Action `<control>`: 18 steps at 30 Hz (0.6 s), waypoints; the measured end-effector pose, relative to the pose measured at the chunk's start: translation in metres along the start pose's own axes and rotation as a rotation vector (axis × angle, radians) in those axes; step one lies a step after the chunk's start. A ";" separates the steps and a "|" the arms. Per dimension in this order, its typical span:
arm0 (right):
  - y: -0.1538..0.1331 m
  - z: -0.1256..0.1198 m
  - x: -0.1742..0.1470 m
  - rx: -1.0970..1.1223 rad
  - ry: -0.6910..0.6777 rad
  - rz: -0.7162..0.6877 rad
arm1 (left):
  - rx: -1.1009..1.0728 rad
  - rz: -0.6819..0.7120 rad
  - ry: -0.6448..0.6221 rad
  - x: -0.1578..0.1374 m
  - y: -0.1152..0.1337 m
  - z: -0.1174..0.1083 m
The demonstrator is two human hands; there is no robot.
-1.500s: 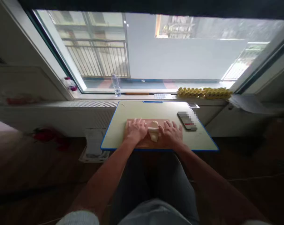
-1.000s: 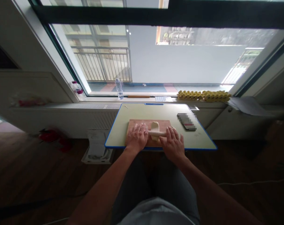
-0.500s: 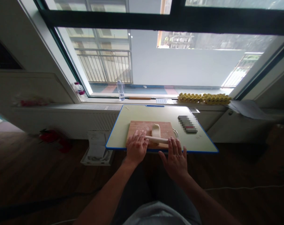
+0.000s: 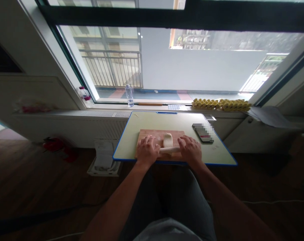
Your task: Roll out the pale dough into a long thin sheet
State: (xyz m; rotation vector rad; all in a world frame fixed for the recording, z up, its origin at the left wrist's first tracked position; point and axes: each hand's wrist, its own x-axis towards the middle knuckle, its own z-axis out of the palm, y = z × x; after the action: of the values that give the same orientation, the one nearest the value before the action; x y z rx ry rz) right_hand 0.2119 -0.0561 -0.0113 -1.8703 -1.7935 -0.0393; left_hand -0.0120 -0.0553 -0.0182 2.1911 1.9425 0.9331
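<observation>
A pale rolling pin (image 4: 169,150) lies crosswise over the near part of a strip of dough (image 4: 168,140). Under both is a wooden cutting board (image 4: 154,133), close to the table's front edge. My left hand (image 4: 148,149) is curled over the pin's left end, and my right hand (image 4: 191,149) is closed over its right end. Both pin ends are hidden by my fingers. The dough's far part sticks out beyond the pin, its end slightly raised.
The board rests on a small pale table (image 4: 129,134) with a blue rim. A blurred-out flat device (image 4: 203,133) lies at its right. Behind, the windowsill holds a clear bottle (image 4: 129,96) and yellow egg trays (image 4: 222,104). A white box (image 4: 104,167) is on the floor at left.
My right hand has moved up and closed over the pin's right end, where its fingers lay flatter before. My left hand has curled more around the left end. The view has shifted slightly.
</observation>
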 end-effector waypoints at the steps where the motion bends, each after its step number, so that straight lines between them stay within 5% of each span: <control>1: -0.001 0.000 0.003 -0.002 -0.015 0.004 | 0.014 -0.008 -0.005 0.003 0.000 0.001; 10: -0.011 -0.012 0.005 -0.243 -0.232 -0.006 | 0.063 -0.052 -0.007 0.029 0.000 0.005; 18: -0.012 -0.013 0.023 -0.265 -0.335 0.057 | 0.124 -0.084 -0.140 0.049 -0.007 0.011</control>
State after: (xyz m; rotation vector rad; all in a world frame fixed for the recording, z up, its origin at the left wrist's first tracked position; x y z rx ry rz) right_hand 0.2076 -0.0404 0.0134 -2.2214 -2.0361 0.0639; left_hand -0.0122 -0.0051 -0.0106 2.1536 2.0581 0.6458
